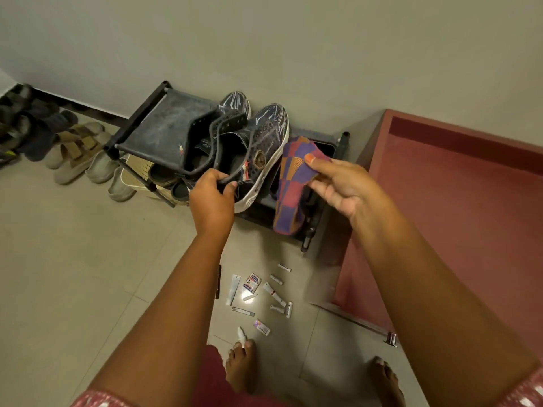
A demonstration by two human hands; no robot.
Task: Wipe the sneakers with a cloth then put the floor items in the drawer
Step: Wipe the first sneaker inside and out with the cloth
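Two dark sneakers (258, 148) with white soles are held together above the black shoe rack (158, 127). My left hand (212, 198) grips them by their heel ends. My right hand (338, 183) pinches a checked purple, red and orange cloth (291, 186), which hangs down just right of the sneakers. Several small floor items (258, 292) lie scattered on the tiles between my arms: tubes, sachets, small boxes and a razor. An open reddish drawer (458, 218) fills the right side.
Sandals and slippers (79, 154) lie on the floor left of the rack, with more shoes on its lower shelf. A grey wall stands behind. My bare feet (241, 368) are on the tiles near the scattered items.
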